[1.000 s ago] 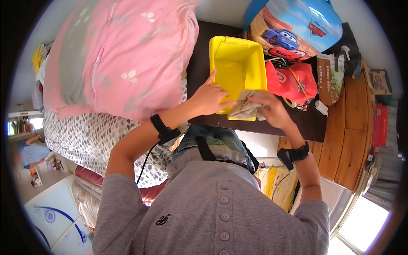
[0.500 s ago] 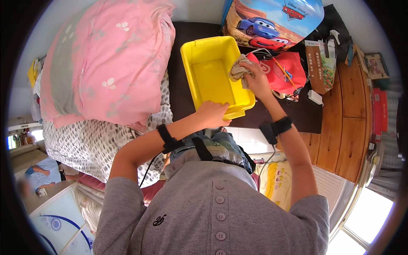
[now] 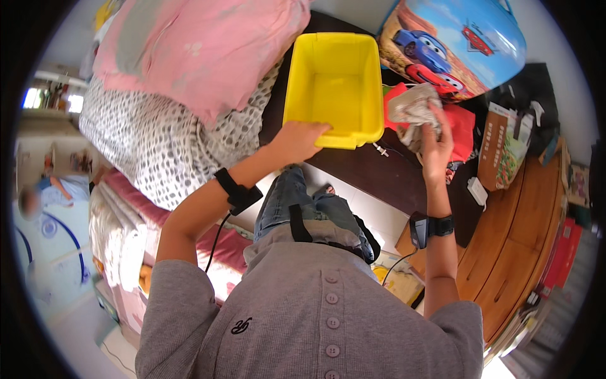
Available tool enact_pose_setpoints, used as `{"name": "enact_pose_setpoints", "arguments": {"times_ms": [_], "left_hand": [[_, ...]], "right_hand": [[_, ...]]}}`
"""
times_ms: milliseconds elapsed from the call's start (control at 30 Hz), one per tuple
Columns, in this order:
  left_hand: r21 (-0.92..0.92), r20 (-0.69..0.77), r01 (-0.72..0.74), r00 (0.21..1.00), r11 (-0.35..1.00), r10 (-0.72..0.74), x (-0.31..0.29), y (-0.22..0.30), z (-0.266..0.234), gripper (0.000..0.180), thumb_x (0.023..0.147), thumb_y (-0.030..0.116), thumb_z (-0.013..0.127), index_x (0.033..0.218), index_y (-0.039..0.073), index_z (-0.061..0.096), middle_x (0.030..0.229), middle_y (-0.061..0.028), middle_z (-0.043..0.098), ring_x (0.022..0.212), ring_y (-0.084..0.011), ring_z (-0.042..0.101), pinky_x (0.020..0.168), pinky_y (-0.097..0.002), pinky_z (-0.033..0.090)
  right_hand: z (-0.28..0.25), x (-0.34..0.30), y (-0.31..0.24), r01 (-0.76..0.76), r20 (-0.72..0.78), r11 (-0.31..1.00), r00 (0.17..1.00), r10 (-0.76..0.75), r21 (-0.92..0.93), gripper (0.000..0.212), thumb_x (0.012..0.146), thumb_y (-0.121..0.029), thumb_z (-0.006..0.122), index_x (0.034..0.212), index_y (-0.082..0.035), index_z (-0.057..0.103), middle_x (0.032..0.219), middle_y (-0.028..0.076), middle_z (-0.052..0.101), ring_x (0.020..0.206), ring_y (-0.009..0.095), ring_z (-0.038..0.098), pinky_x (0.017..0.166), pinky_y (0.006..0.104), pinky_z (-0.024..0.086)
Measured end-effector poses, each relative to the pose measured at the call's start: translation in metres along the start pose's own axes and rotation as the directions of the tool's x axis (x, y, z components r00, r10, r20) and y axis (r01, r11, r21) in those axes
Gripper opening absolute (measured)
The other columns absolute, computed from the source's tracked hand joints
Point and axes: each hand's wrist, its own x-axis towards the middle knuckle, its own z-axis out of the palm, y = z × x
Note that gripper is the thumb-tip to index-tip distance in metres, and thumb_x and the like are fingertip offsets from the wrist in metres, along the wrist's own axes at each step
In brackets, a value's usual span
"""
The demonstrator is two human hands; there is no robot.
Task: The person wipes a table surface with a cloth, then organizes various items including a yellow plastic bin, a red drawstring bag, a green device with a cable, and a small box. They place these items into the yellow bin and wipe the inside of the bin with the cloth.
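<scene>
A yellow plastic bin (image 3: 369,88) with nothing inside stands on the dark brown tabletop (image 3: 353,170). My left hand (image 3: 298,141) grips its near left corner, fingers curled over the rim. To the right of the bin, my right hand (image 3: 435,148) holds a crumpled, pale, patterned cloth (image 3: 415,114) up between thumb and fingers. Behind and below that cloth lies a red bag (image 3: 461,126), partly covered by the cloth and hand.
A blue cartoon-car suitcase (image 3: 454,44) stands at the back right. Beside it are a brown paper bag (image 3: 495,148) and a small white adapter (image 3: 477,189). Wooden drawers (image 3: 505,240) line the right. Pink bedding (image 3: 208,50) is heaped on the left; a person (image 3: 63,189) is far left.
My right hand has moved the cloth away from the bin's right rim, out to the right. The view has turned, and the bin now sits straighter, with my left hand still on it.
</scene>
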Motion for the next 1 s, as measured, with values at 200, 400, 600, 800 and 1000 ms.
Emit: {"name": "enact_pose_setpoints", "arguments": {"times_ms": [200,400,600,800,1000], "left_hand": [[-0.406,-0.286,0.258,0.875,0.877,-0.390,-0.012,0.022,-0.053,0.036,0.071,0.021,0.062,0.102,0.003,0.058,0.081,-0.0201,0.062,0.076,-0.0372,0.059,0.068,-0.0386,0.048],[-0.723,-0.313,0.236,0.726,0.649,-0.612,-0.015,0.028,-0.056,0.032,0.073,0.019,0.060,0.099,0.000,0.059,0.077,-0.0158,0.062,0.068,-0.0248,0.061,0.065,-0.0337,0.047],[-0.836,-0.261,0.181,0.699,0.518,-0.666,-0.036,0.010,-0.054,0.034,0.071,0.015,0.060,0.100,-0.001,0.059,0.075,-0.0109,0.062,0.065,-0.0184,0.058,0.062,-0.0303,0.047],[-0.894,-0.184,0.184,0.681,0.408,-0.709,-0.034,-0.005,-0.065,0.035,0.072,0.014,0.060,0.103,-0.002,0.058,0.075,-0.0079,0.061,0.062,-0.0134,0.056,0.057,-0.0270,0.045],[-0.994,-0.059,0.028,0.686,0.107,-0.725,-0.048,-0.019,-0.080,0.030,0.078,0.009,0.058,0.106,-0.003,0.055,0.087,-0.0083,0.061,0.074,-0.0186,0.060,0.064,-0.0310,0.050]], "right_hand": [[0.029,0.016,-0.029,0.231,-0.132,0.971,0.966,-0.222,0.063,0.036,0.083,0.003,0.049,0.118,0.000,0.053,0.124,0.012,0.051,0.113,0.022,0.048,0.097,0.0325,0.036],[0.103,-0.031,-0.054,0.508,0.276,0.856,0.839,-0.469,-0.090,0.044,0.068,0.008,0.055,0.108,-0.010,0.062,0.126,0.017,0.046,0.118,0.037,0.042,0.100,0.0427,0.032],[0.131,-0.027,-0.039,0.526,0.414,0.818,0.814,-0.407,-0.230,0.048,0.070,0.007,0.054,0.113,-0.013,0.061,0.127,0.019,0.043,0.119,0.037,0.041,0.099,0.0417,0.033],[0.117,0.021,-0.044,0.470,0.181,0.850,0.881,-0.436,-0.239,0.042,0.076,0.007,0.052,0.115,-0.007,0.059,0.120,0.017,0.051,0.112,0.033,0.048,0.096,0.0374,0.037],[0.101,0.051,-0.039,0.064,-0.209,0.893,0.977,0.034,0.445,0.038,0.086,0.004,0.047,0.123,-0.002,0.052,0.127,0.010,0.049,0.114,0.019,0.047,0.098,0.0315,0.036]]}}
